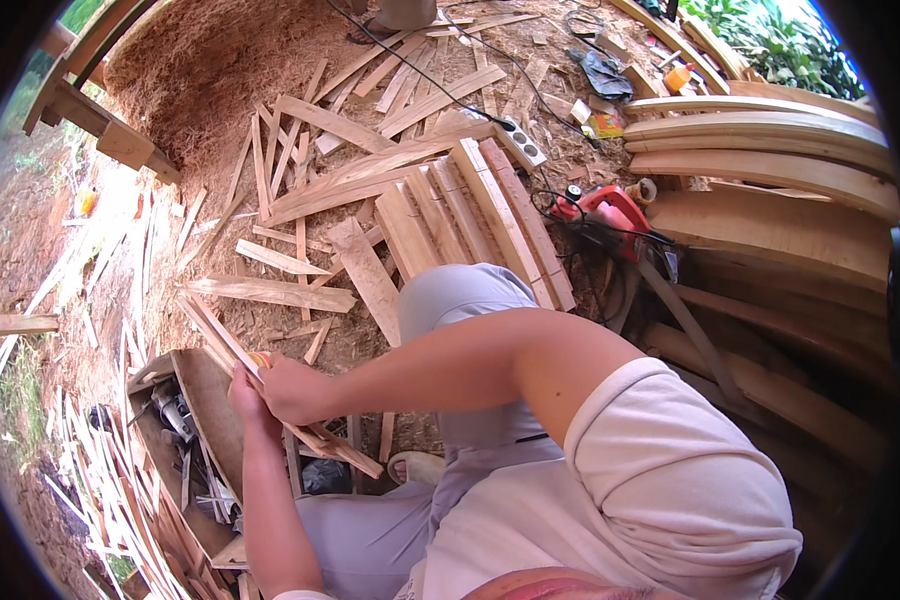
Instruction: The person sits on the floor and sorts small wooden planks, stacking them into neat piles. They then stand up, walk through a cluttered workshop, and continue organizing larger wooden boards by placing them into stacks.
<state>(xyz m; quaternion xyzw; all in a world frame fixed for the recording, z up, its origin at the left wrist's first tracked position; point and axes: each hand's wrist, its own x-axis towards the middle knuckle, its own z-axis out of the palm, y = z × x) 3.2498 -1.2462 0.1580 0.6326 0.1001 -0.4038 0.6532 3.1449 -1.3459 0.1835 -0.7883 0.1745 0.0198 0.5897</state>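
Long, narrow pale-wood strips (222, 338) were held slantwise beside the far right corner of the open brown wooden box (210, 405) full of tools. Left hand (246, 398): fingers closed around strips. Right hand (295, 389): fingers curled onto the same strips, just beside left; small round yellow object (258, 358) at its fingertips, mostly hidden. Stacked thick light-brown planks (440, 215) lay ahead on sawdust-strewn ground, red-and-black power tool (620, 220) just off their right edge.
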